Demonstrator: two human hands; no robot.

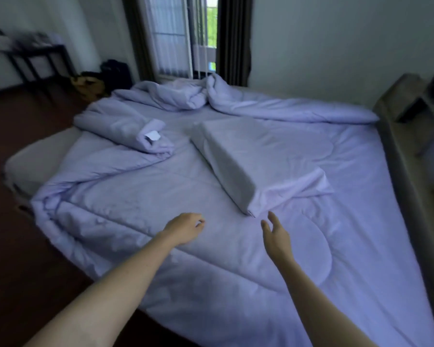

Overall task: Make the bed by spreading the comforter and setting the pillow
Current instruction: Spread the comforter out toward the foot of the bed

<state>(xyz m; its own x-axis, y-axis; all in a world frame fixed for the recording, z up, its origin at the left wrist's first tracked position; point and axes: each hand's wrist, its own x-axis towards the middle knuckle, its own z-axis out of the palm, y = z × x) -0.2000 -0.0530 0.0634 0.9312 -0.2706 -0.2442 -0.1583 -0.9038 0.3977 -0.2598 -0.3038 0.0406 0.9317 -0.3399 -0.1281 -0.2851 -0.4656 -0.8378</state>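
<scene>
Head view of two bare arms stretched over a lavender comforter (140, 221), the left hand (183, 227) loosely curled and the right hand (276, 232) relaxed open, both holding nothing, a grey pillow (256, 159) lying just beyond the right hand's fingertips.

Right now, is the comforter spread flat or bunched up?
Partly spread: the comforter lies flat nearby, bunched along the far edge, folded back at left.
</scene>
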